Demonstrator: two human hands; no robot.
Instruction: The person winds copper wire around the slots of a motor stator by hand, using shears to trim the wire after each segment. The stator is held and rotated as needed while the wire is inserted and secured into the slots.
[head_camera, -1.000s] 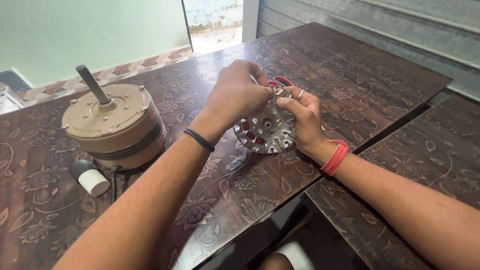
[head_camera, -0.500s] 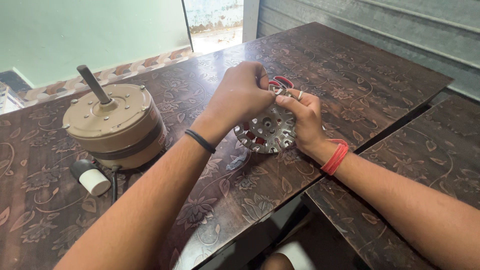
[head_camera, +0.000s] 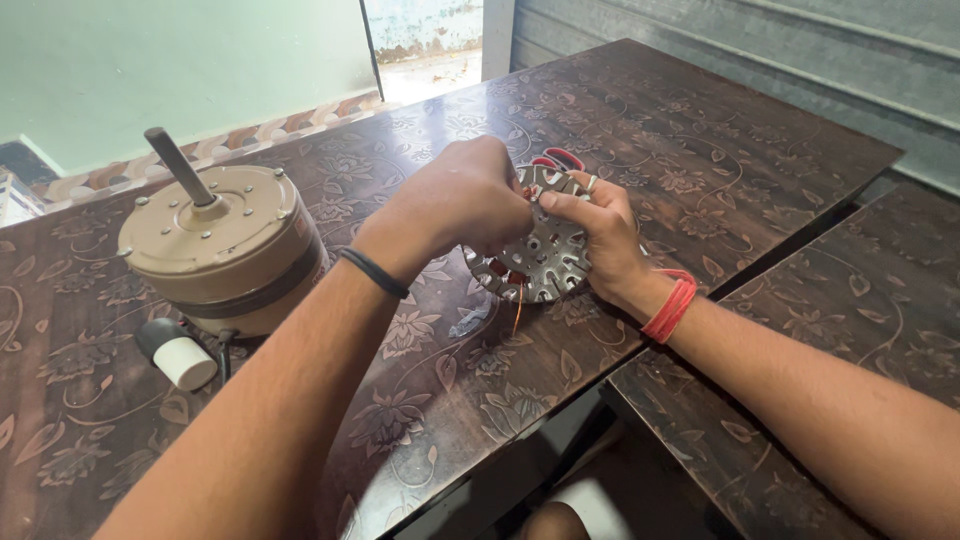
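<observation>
A round grey metal stator core (head_camera: 545, 255) with slots and holes is tilted up on the dark floral table (head_camera: 700, 140). My left hand (head_camera: 465, 195), with a black band on the wrist, grips its upper left edge. My right hand (head_camera: 600, 235), with a red thread on the wrist and a ring, holds its right side, thumb pressed on the face. A thin copper wire (head_camera: 518, 312) hangs from the core's lower edge. Red-handled pliers (head_camera: 560, 158) lie just behind the hands, mostly hidden.
A beige fan motor (head_camera: 225, 245) with an upright dark shaft stands at the left. A black and white cylindrical capacitor (head_camera: 178, 352) lies in front of it, wired to it. A second table (head_camera: 860, 300) adjoins on the right, with a gap between.
Both hands stay on the stator core; the fingers have shifted slightly on it. A strand of copper wire now shows below the core.
</observation>
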